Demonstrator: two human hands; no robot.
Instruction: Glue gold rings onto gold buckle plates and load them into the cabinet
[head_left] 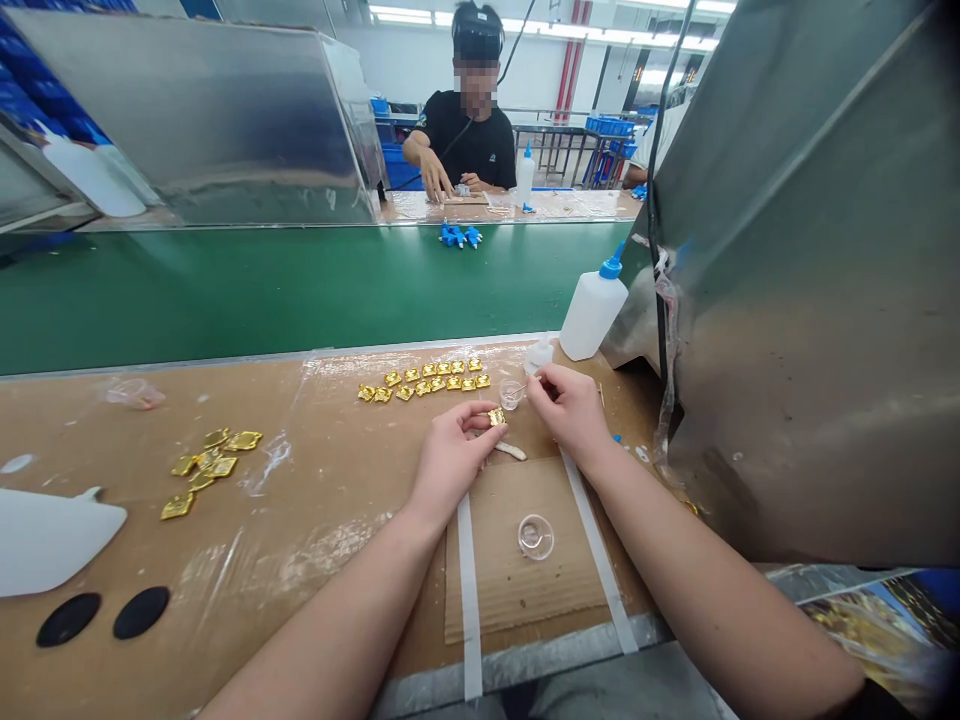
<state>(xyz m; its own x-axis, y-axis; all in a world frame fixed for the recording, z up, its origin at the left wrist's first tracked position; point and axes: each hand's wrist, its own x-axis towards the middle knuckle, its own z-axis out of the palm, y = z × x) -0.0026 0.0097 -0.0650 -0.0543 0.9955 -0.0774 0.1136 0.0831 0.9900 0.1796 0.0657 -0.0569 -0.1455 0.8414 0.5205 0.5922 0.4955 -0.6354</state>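
Note:
Between the thumb and fingers of my left hand (pixel 455 447) is a small shiny gold piece (pixel 496 416). My right hand (pixel 568 408) is closed in a pinch on a thin stick (pixel 529 384), whose tip is over a small clear cup (pixel 511 394). Just past the cup stands a small white bottle (pixel 538 356). Two rows of similar gold pieces (pixel 438 383) lie beyond my left hand. A second clear cup (pixel 535 538) sits on a taped cardboard sheet (pixel 487 600) below my hands. A pale strip (pixel 512 452) lies by my left fingertips.
A pile of gold pieces (pixel 213 463), two black ovals (pixel 141 612) and a white sheet (pixel 52 540) lie left. A blue-capped bottle (pixel 592 312) stands beside a metal panel (pixel 817 300) at right. Across the green belt (pixel 262 300), with blue parts (pixel 459 236), sits another person (pixel 474 130).

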